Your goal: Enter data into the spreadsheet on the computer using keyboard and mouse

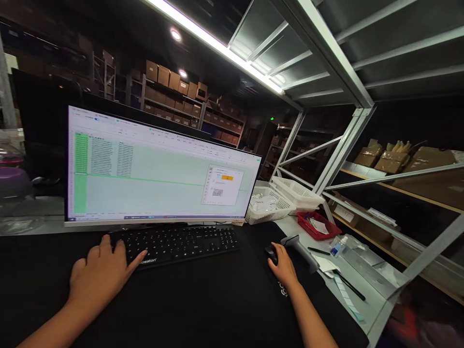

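Note:
My left hand rests with spread fingers on the left end of a black keyboard, its thumb reaching over the lower keys. Over on the right, my right hand is wrapped around a dark computer mouse, which is mostly covered by the fingers. Both lie on a large black desk mat. Behind the keyboard stands a wide monitor showing a green-tinted spreadsheet with a small pop-up window at its right side. A grey barcode scanner lies just right of the mouse.
White plastic baskets and a red basket stand right of the monitor. Nearby are a small spray bottle, a black pen, a label strip and a clear tray. Metal shelving with cardboard boxes rises at right.

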Available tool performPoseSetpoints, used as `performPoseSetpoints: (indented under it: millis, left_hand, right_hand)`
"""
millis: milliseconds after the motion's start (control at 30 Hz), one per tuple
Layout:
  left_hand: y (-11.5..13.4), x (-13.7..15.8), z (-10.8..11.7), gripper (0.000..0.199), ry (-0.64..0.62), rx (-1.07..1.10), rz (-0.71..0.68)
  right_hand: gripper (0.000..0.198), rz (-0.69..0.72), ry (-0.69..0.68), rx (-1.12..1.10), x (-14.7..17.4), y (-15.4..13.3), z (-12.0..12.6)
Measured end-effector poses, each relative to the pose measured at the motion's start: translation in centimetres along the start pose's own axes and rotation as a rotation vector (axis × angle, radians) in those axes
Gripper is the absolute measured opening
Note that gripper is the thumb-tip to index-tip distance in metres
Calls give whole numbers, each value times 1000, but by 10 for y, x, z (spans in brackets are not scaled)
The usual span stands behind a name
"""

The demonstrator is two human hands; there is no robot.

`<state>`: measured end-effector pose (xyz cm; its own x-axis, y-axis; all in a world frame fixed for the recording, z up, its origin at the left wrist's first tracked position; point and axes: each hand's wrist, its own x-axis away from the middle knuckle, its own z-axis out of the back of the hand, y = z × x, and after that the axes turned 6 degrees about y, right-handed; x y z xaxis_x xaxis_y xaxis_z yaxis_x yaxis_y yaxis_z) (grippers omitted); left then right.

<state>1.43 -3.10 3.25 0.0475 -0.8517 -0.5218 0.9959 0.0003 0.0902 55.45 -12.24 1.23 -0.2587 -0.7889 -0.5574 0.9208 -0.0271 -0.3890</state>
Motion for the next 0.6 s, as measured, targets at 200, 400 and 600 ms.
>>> performPoseSetpoints:
  millis: [200, 400, 600]
  left_hand:
    - [-2, -2, -1, 108, -9, 13, -2]
    - [-3, -2, -2, 107, -25, -22, -11]
    - [-1, -1, -2, 103, -16, -7, 2]
  right_hand:
    - [46, 17, 1, 8, 0, 0, 0]
    - [55, 1, -43, 23, 0, 3, -1]
    - [48, 30, 10, 6, 0, 3, -1]
